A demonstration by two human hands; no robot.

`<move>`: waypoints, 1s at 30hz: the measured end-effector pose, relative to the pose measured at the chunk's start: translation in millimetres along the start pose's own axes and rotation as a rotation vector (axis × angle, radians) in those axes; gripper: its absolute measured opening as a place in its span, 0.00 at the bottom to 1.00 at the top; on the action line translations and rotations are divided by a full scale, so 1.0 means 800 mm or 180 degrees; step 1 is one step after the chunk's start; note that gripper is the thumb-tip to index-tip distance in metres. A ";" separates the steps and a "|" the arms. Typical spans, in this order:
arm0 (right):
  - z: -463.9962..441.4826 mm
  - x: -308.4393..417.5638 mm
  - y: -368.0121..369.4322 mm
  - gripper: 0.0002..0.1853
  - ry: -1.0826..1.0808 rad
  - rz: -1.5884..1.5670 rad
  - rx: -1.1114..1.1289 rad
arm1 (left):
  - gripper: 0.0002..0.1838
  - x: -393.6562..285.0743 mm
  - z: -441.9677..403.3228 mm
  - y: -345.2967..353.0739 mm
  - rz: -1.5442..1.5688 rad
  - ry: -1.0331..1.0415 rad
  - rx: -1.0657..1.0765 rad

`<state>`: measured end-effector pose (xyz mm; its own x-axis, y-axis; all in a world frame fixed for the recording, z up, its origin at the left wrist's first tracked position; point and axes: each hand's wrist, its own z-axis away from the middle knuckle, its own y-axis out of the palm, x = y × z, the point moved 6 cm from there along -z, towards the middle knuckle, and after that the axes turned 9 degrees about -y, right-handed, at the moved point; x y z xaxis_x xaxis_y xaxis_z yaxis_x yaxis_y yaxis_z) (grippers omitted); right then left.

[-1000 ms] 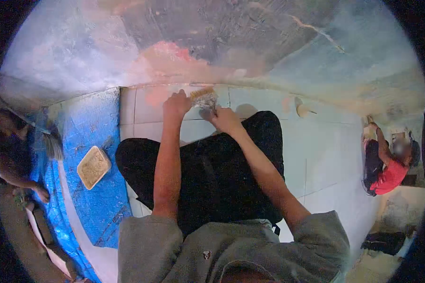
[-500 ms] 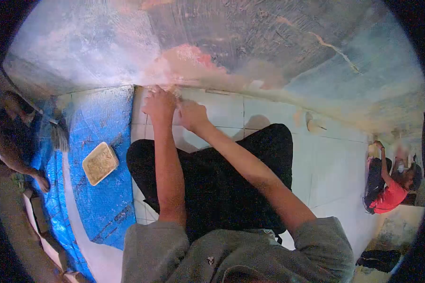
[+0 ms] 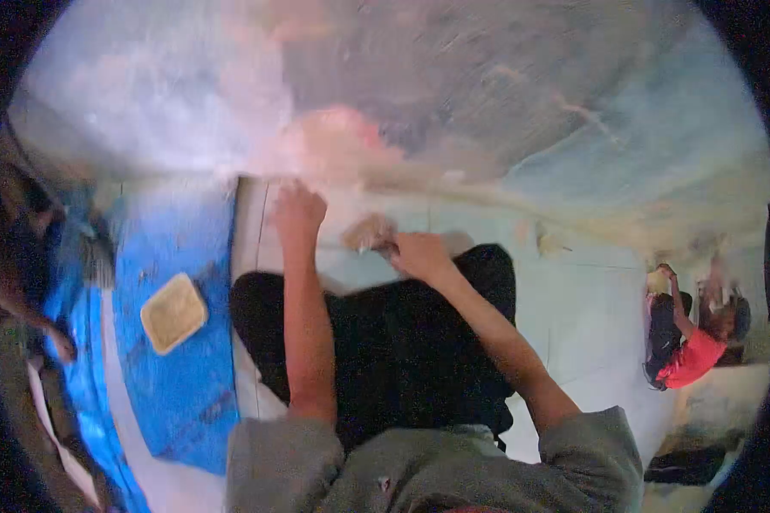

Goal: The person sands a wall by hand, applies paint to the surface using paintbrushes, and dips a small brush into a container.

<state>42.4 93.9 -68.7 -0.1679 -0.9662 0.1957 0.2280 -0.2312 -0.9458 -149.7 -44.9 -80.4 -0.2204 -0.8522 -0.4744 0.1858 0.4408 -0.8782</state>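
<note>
My right hand [image 3: 423, 256] is closed around the dark handle of what looks like a putty knife [image 3: 370, 233], its broad head covered in beige paste. It is held above the pale floor tiles, apart from the wall [image 3: 453, 103]. Close to the foot of the wall, my left hand [image 3: 299, 212] is blurred, and its fingers cannot be made out. The wall is patchy grey, with a pinkish area [image 3: 338, 137] above my left hand. To the left, a pale tub [image 3: 174, 313] with beige contents rests on a blue tarp [image 3: 180, 402].
My bent legs [image 3: 376, 359] are beneath my arms. Another person in red [image 3: 695, 357] sits by the wall at far right. A second person's arm [image 3: 26, 303] reaches in from the left. A small pale object [image 3: 549, 241] lies near the wall base.
My right hand has drawn back from the wall, down and to the right, bringing the putty knife into sight. My left hand remains near the wall. The whole view has shifted slightly.
</note>
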 end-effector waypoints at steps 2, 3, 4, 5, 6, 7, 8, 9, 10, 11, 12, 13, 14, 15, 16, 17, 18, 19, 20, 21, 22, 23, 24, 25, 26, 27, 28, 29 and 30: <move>0.038 -0.006 -0.056 0.23 0.0009 -0.0187 -0.0521 | 0.30 -0.006 0.002 -0.005 -0.0384 -0.0319 0.0172; 0.058 -0.003 -0.099 0.24 0.0169 -0.0123 -0.0746 | 0.32 -0.004 0.002 -0.003 0.0002 -0.0104 0.0449; 0.077 0.005 -0.145 0.25 0.0324 -0.0070 -0.0963 | 0.33 0.007 -0.007 0.027 -0.0204 -0.0276 0.0252; 0.095 0.006 -0.192 0.25 0.0388 0.0110 -0.1322 | 0.33 0.044 -0.054 0.099 -0.0681 0.0286 0.0397; 0.115 0.013 -0.232 0.25 0.0433 0.0261 -0.1649 | 0.33 0.009 -0.029 0.047 -0.0571 -0.0043 0.0598; 0.137 0.024 -0.278 0.25 0.0481 0.0333 -0.2007 | 0.32 -0.016 0.009 -0.011 -0.0475 -0.0402 0.0830; 0.158 0.036 -0.325 0.25 0.0509 0.0389 -0.2334 | 0.32 -0.020 0.006 -0.009 -0.0477 -0.0403 0.0927; 0.176 0.050 -0.369 0.25 0.0393 0.0519 -0.2868 | 0.32 -0.016 0.003 -0.006 -0.0495 -0.0439 0.1034; 0.191 0.062 -0.411 0.25 0.0266 0.0641 -0.3385 | 0.32 -0.014 -0.002 -0.003 -0.0476 -0.0401 0.1005; 0.201 0.070 -0.450 0.25 0.0317 0.0828 -0.3736 | 0.31 -0.011 -0.006 0.003 -0.0488 -0.0362 0.1003; 0.209 0.076 -0.487 0.24 0.0366 0.1012 -0.4073 | 0.31 -0.009 -0.005 0.007 -0.0503 -0.0333 0.1010; 0.212 0.081 -0.523 0.25 0.0427 0.1377 -0.4349 | 0.31 -0.010 -0.002 0.005 -0.0498 -0.0317 0.0994; 0.213 0.090 -0.557 0.25 0.0489 0.1747 -0.4623 | 0.30 -0.011 0.001 0.001 -0.0480 -0.0327 0.0970; 0.214 0.105 -0.586 0.25 0.0487 0.1759 -0.4646 | 0.30 -0.011 0.002 -0.002 -0.0458 -0.0339 0.0945; 0.206 0.110 -0.614 0.30 0.0890 0.1545 -0.3989 | 0.30 -0.013 0.003 -0.005 -0.0448 -0.0327 0.0914; 0.194 0.105 -0.626 0.35 0.1264 0.1318 -0.3321 | 0.30 -0.013 0.006 -0.006 -0.0508 -0.0336 0.0957; 0.177 0.091 -0.627 0.35 0.1256 0.1321 -0.3357 | 0.29 -0.014 0.008 -0.006 -0.0567 -0.0346 0.0997; 0.161 0.077 -0.622 0.31 0.1031 0.1845 -0.4061 | 0.29 -0.014 0.010 -0.006 -0.0563 -0.0338 0.0970; 0.154 0.070 -0.613 0.28 0.0777 0.2381 -0.4758 | 0.29 -0.014 0.011 -0.006 -0.0549 -0.0324 0.0941; 0.149 0.063 -0.601 0.28 0.0762 0.2385 -0.4796 | 0.29 -0.016 0.010 -0.007 -0.0530 -0.0315 0.0907; 0.144 0.058 -0.579 0.30 0.0814 0.2232 -0.4601 | 0.29 -0.018 0.009 -0.007 -0.0519 -0.0314 0.0882; 0.141 0.053 -0.555 0.32 0.0879 0.2079 -0.4384 | 0.28 -0.018 0.009 -0.005 -0.0562 -0.0303 0.0847; 0.137 0.047 -0.530 0.32 0.1063 0.1896 -0.4239 | 0.27 -0.017 0.012 -0.003 -0.0618 -0.0287 0.0829; 0.136 0.041 -0.502 0.33 0.1244 0.1716 -0.4088 | 0.27 -0.017 0.014 -0.002 -0.0629 -0.0279 0.0846; 0.134 0.035 -0.470 0.33 0.1248 0.1598 -0.3864 | 0.26 -0.021 0.014 -0.001 -0.0603 -0.0249 0.0926; 0.134 0.028 -0.436 0.34 0.1254 0.1476 -0.3642 | 0.25 -0.022 0.015 -0.001 -0.0581 -0.0217 0.1004; 0.133 0.020 -0.400 0.34 0.1296 0.1485 -0.3419 | 0.25 -0.023 0.017 -0.002 -0.0584 -0.0206 0.1010; 0.133 0.011 -0.369 0.34 0.1341 0.1480 -0.3211 | 0.24 -0.025 0.020 -0.002 -0.0528 -0.0157 0.1068; 0.141 0.004 -0.350 0.34 0.1356 0.1466 -0.3234 | 0.23 -0.027 0.020 -0.004 -0.0472 -0.0108 0.1116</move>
<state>85.9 142.7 226.1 -0.6178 -0.7745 -0.1358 -0.4808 0.5087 -0.7142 -129.9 -32.6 -66.0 -0.2388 -0.9109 -0.3364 0.4718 0.1939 -0.8601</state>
